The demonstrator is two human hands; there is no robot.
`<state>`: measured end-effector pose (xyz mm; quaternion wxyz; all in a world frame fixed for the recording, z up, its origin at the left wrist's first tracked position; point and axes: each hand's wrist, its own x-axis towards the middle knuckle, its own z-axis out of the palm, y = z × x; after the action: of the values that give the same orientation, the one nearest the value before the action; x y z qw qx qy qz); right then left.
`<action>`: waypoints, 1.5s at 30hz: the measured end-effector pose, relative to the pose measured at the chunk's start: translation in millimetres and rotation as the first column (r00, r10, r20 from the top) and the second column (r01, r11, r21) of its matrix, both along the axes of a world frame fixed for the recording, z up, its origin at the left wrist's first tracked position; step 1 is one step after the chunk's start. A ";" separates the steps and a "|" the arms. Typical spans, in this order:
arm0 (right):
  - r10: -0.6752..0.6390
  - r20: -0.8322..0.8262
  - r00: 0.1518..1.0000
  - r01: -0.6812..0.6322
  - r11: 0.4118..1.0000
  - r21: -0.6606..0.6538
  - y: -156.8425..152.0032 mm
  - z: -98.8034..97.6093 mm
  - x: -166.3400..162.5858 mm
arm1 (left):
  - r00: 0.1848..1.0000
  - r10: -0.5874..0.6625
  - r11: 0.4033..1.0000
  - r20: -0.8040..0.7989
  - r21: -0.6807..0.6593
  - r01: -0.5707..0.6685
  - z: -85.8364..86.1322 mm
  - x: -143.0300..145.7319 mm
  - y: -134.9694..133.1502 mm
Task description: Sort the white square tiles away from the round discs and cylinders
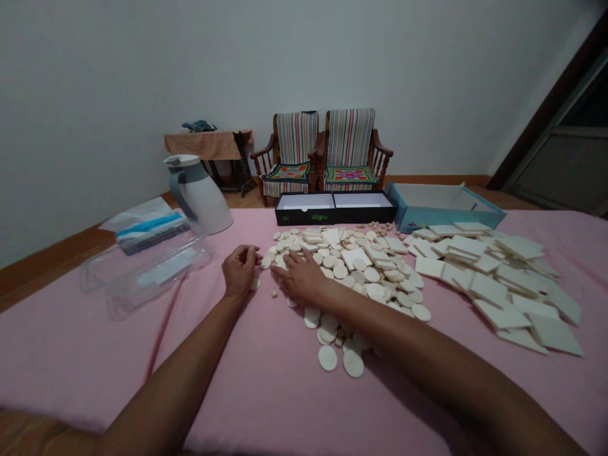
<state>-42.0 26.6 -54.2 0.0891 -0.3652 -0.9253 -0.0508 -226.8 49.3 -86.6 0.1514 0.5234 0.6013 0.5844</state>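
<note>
A heap of pale wooden discs (375,291) covers the middle of the pink cloth, with a few square tiles among them. At the left edge of this heap is my left hand (239,271), its fingers curled together; whatever they may hold is hidden. One disc (255,284) lies right beside that hand. My right hand (303,278) rests palm down on the heap's left part, fingers apart, touching discs. Between my hands sits a tiny wooden piece (274,294). Square pale tiles (489,289) form a separate pile at the right.
A black divided box (336,218) and a blue open box (403,218) stand behind the piles. To the left are a white jug (206,199), clear plastic trays (159,272) and a blue-and-white packet (152,228). Two chairs (349,149) stand beyond the pink-covered surface (247,392).
</note>
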 end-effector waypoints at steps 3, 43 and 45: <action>0.020 -0.082 0.996 -0.022 0.999 -0.029 -5.7 13.7 23.9 | 1.000 -0.004 1.000 -0.009 -0.005 0.004 -0.9 1.1 1.1; -0.116 -0.089 0.989 0.127 0.985 0.119 -7.0 -2.0 97.4 | 0.489 -0.303 0.871 -0.818 -0.029 0.490 12.9 110.0 -47.9; -0.167 -0.104 0.980 0.177 0.980 0.091 -0.1 -0.1 92.3 | 0.501 -0.292 0.878 -0.815 -0.021 0.478 11.5 110.3 -34.2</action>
<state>50.3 26.6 -54.3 0.1469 -0.4410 -0.8811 -0.0867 -116.5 15.1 -75.1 -0.0623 0.8615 0.4069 0.2973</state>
